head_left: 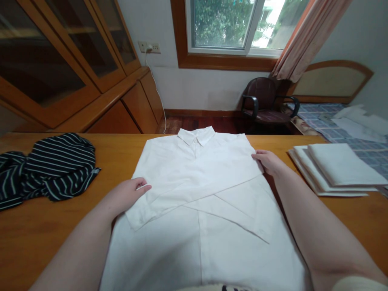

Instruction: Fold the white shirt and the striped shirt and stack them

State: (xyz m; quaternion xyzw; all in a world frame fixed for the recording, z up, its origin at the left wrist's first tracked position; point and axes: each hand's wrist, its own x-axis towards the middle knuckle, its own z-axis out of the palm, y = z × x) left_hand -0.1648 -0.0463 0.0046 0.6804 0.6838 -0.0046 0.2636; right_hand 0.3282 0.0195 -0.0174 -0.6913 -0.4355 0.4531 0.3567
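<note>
Head cam shows a white shirt (200,190) lying flat in the middle of the table (45,230), with the collar (196,136) at 12 o'clock and the hem running off the frame at 6. Both sleeves are folded in across the body, 1 crossing over the other.

Left hand (129,195) sits at 9 o'clock of the shirt, palm down on its edge, fingers pressed together, thumb tip on the cloth. Right hand (268,161) is at 2 o'clock on the shoulder edge, fingers close together and curled onto the fabric. Can't tell if it's actually pinching it.

Further out at 9 o'clock there's a crumpled navy striped top (48,165), well apart from the shirt. At 3 o'clock is a stack (336,169) of folded white cloths near the table edge. Past the table at 1 o'clock, a dark chair (263,101) sits under the window (230,24).
</note>
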